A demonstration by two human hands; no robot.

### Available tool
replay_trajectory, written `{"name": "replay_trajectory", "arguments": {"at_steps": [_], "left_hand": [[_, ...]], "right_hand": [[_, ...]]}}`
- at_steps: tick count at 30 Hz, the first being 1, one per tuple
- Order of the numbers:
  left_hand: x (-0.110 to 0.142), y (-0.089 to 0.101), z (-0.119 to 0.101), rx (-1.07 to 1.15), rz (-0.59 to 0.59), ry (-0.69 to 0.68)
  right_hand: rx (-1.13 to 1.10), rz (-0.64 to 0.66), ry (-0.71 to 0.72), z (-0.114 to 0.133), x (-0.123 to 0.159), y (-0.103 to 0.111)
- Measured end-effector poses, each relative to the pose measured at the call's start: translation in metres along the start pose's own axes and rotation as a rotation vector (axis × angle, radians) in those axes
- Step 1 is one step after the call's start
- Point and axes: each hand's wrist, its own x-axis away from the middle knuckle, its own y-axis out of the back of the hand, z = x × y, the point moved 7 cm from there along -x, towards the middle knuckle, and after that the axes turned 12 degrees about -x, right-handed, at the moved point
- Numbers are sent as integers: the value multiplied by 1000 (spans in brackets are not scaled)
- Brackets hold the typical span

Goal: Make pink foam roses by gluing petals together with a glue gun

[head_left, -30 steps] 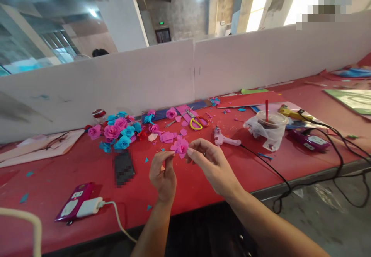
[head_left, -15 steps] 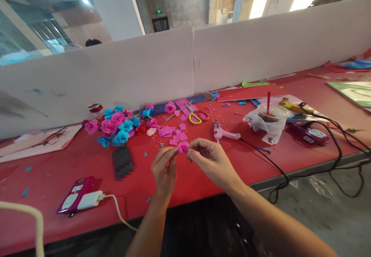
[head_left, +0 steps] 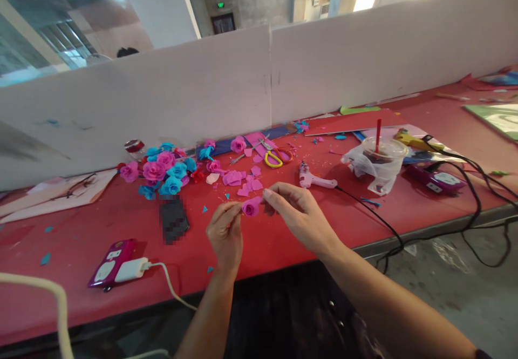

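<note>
A small pink paper rose (head_left: 251,206) is pinched at its left side by my left hand (head_left: 225,233), whose fingers are pressed together. Just right of the rose, my right hand (head_left: 297,213) is half curled, thumb apart from the fingers, with nothing visible in it; its fingertips are very near the petals. Loose pink paper petals (head_left: 251,187) lie on the red table behind the rose. Yellow-and-red-handled scissors (head_left: 273,158) rest farther back. A pink glue gun (head_left: 318,180) lies beyond my right hand.
At the left is a bunch of pink and blue paper flowers (head_left: 177,171), with a dark phone (head_left: 174,218) before it. A purple power strip (head_left: 111,264) holds a white charger. On the right stand a bagged drink cup (head_left: 380,156), a yellow glue gun (head_left: 416,139) and trailing black cables (head_left: 477,202).
The rose has shifted slightly left with my left hand and tilted. My right fingertips have come away from its edge. The camera view has moved slightly.
</note>
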Motion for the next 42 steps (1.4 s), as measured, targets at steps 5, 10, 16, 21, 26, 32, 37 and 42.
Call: {"name": "replay_trajectory", "arguments": {"at_steps": [5,10,16,21,26,32,37,42], "left_hand": [[0,1,-5,-15,35,-36],[5,1,3,-2,33,2],[5,8,-10,-128,-24,-21],[9,10,-36,-130,-9,-120],[7,-1,-40,-49,123,-104],[-3,-22,-29,142,433,151],[-20,-25,23,477,384,505],[-58,-8,102,712,-24,573]], "right_hand": [[-33,96,-4,1,-3,-13],[-48,74,-9,-3,-6,-9],[-63,13,19,-29,3,-6],[-30,45,220,-36,15,-14],[-115,-103,195,-40,9,7],[-311,-69,-50,-43,-6,7],[-3,-14,-7,-41,-53,4],[730,205,0,-93,-134,-18]]}}
